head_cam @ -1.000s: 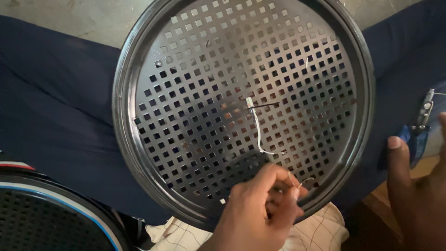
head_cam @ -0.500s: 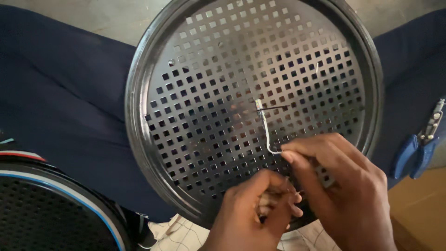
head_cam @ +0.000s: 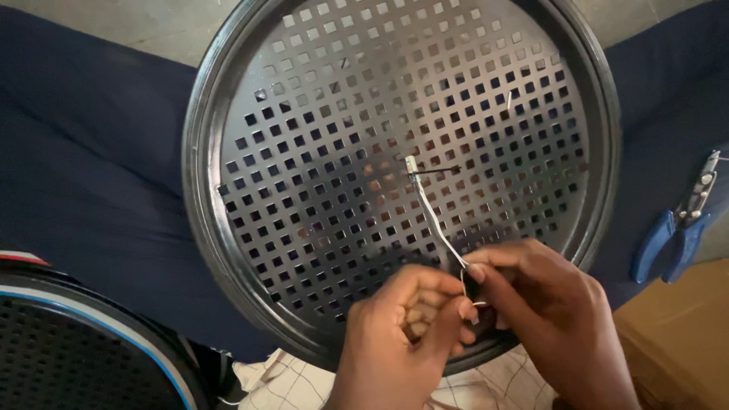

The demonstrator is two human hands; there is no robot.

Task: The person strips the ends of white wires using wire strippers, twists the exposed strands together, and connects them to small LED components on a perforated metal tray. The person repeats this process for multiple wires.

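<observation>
A round metal tray [head_cam: 199, 190] pierced with square holes fills the middle of the view, leaning over dark blue cloth. A thin bright wire [head_cam: 434, 220] runs from a hole near the tray's centre down to my fingers. My left hand [head_cam: 399, 342] pinches the wire's lower end at the tray's lower rim. My right hand [head_cam: 547, 319] meets it from the right, thumb and forefinger closed on the same wire just above the left fingers.
Blue-handled pliers [head_cam: 680, 228] lie on the cloth at the right edge. A second round perforated disc with a blue rim [head_cam: 83, 342] sits at the lower left. A brown cardboard surface [head_cam: 683, 334] shows at the lower right, checked fabric [head_cam: 288, 380] below the tray.
My right hand came in from the right edge, away from the pliers, and closed on the wire beside my left hand. The wire now runs straighter from the tray's centre.
</observation>
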